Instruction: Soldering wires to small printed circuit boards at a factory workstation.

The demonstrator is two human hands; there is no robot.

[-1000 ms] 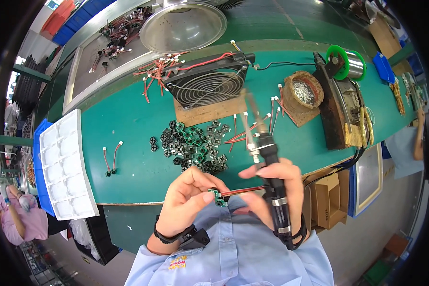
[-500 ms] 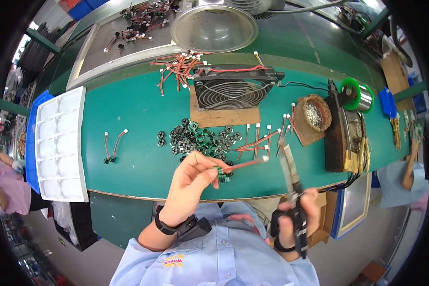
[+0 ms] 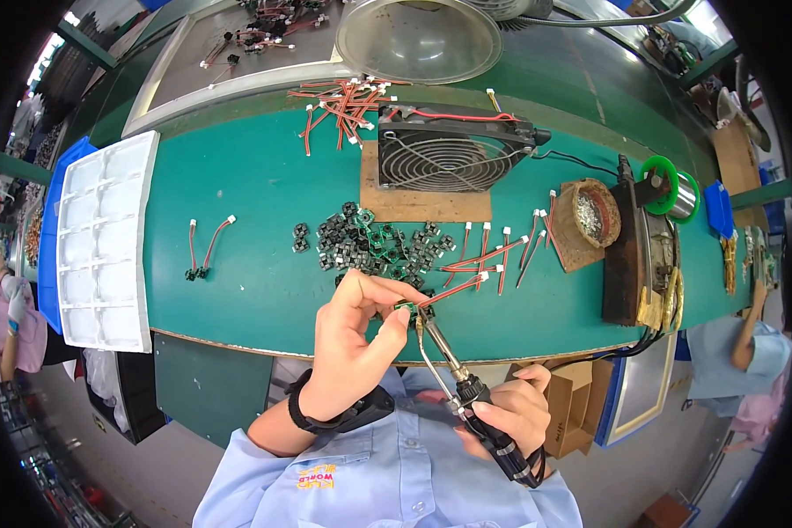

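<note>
Between thumb and fingertips, my left hand pinches a small green circuit board. A red-and-black wire lead with a white connector runs from that board to the right. My right hand is wrapped round the black handle of a soldering iron with a thin metal tube beside its shaft. The iron's tip meets the board's edge by my left fingertips; whether it touches cannot be made out. Just beyond my hands lies a heap of small black and green parts.
Loose wire leads lie right of the heap, more behind. A black fan stands at the back. To the right are a round solder-scrap dish, an iron stand and a solder spool. A white compartment tray sits left.
My right hand has swung the soldering iron left and inward, so its tip is now at the board. My left hand still holds the board. The view has shifted slightly.
</note>
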